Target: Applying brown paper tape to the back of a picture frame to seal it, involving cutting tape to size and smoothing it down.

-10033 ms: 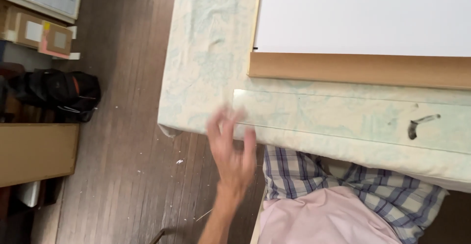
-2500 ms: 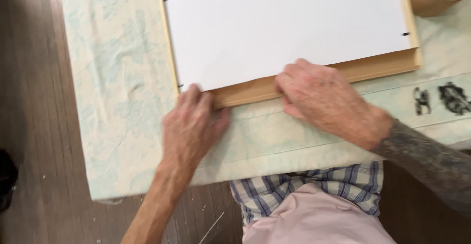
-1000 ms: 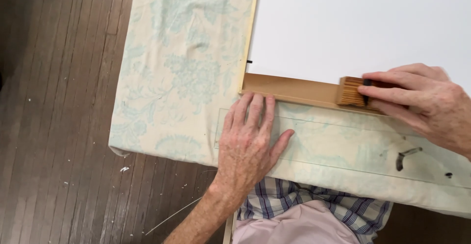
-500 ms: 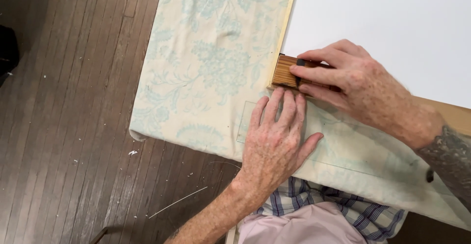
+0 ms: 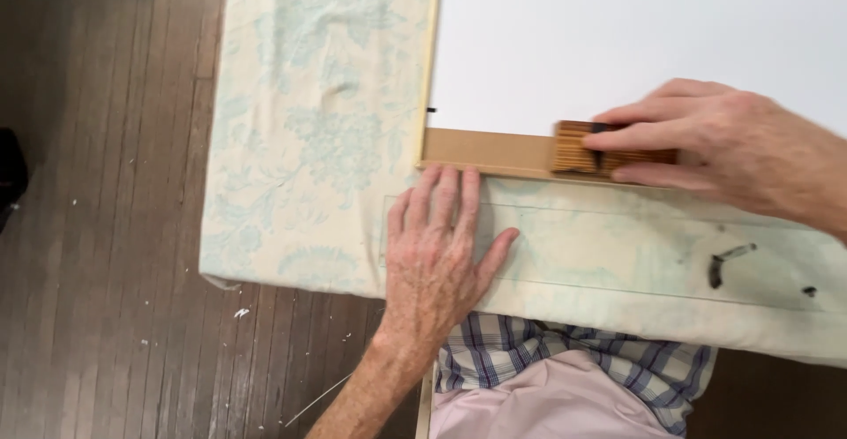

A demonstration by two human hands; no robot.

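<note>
A large white sheet (image 5: 635, 42) lies on a wooden board (image 5: 481, 150) whose brown near edge shows below it. My right hand (image 5: 715, 152) grips a small ribbed brown block (image 5: 575, 147) and presses it on that brown edge. My left hand (image 5: 437, 254) lies flat, fingers spread, on the pale floral cloth (image 5: 318, 139) that covers the table, fingertips touching the board's near-left corner.
The cloth has dark smudges (image 5: 728, 258) at the right. Dark wooden floorboards (image 5: 97, 227) with white flecks lie to the left. A dark object (image 5: 11, 174) sits at the left edge. My checked shirt (image 5: 573, 360) shows below the table edge.
My right hand has slid the ribbed block to the right along the board's brown edge, away from the left corner. My left hand stays flat on the cloth.
</note>
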